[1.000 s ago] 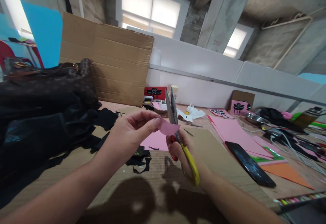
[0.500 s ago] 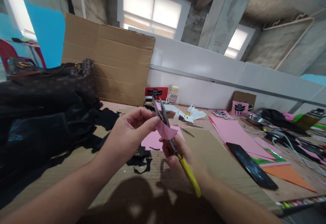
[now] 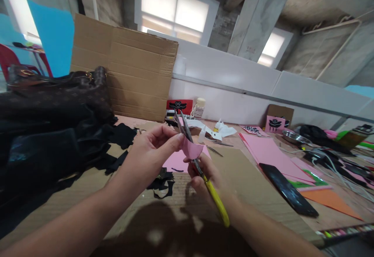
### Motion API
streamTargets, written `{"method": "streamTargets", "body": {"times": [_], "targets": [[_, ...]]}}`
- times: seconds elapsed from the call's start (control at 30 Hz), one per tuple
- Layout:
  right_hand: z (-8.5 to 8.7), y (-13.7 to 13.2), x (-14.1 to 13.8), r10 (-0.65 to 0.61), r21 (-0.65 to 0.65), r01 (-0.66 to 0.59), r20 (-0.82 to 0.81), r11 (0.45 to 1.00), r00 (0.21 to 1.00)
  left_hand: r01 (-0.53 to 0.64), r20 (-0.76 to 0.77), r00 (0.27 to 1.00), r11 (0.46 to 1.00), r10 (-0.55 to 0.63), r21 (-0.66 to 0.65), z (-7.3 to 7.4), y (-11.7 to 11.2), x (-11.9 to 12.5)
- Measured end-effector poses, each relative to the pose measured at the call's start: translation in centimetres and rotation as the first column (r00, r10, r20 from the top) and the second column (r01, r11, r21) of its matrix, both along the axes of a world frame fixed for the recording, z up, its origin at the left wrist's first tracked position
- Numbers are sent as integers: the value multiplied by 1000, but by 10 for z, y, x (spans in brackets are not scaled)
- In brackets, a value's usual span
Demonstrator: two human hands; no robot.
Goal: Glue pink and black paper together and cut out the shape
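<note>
Between thumb and fingers, my left hand (image 3: 156, 148) pinches a small curved piece of pink paper (image 3: 193, 150). My right hand (image 3: 209, 175) grips scissors (image 3: 214, 198) with yellow handles, their blades pointing up and away from me. The blades are slightly parted, and the pink piece lies against them; the exact cutting point is hard to make out. Beneath the hands, a pink sheet (image 3: 175, 159) with a small dark strip on it rests on the cardboard. Black paper scraps (image 3: 163, 189) lie just in front of that sheet.
A dark handbag (image 3: 58, 97) and black material fill the left side. Behind stands a cardboard panel (image 3: 140, 74). Tweezers (image 3: 214, 150) lie beyond my right hand. To the right are a phone (image 3: 288, 189), pink sheets (image 3: 269, 152), a metal bowl (image 3: 295, 137) and cables.
The scissor blades have drawn a little closer together, and the pink piece has shifted slightly between them. Both hands stay in nearly the same place.
</note>
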State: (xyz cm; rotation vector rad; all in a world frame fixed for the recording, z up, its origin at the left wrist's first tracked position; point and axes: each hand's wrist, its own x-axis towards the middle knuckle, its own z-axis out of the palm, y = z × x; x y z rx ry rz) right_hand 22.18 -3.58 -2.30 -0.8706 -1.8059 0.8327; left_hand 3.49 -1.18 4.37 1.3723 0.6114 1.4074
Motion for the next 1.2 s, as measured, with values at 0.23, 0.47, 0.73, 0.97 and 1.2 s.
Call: {"method": "streamTargets", "body": {"times": [0.23, 0.47, 0.73, 0.97, 1.2], "targets": [[5, -4, -2, -10, -18, 10, 8, 1000, 1000, 12, 1, 1000, 1000, -12, -11, -1, 0, -1], [5, -3, -1, -38, 20, 38, 24, 999, 999, 27, 18, 999, 1000, -27, -11, 2, 0, -1], [0, 0, 0, -50, -3, 50, -1, 999, 999, 31, 51, 998, 999, -30, -15, 1, 2, -1], [10, -8, -5, -17, -71, 12, -77, 997, 997, -13, 36, 999, 999, 14, -39, 1, 2, 0], [10, -6, -3, 15, -57, -18, -51, 998, 999, -55, -14, 998, 998, 55, -20, 5, 0, -3]]}}
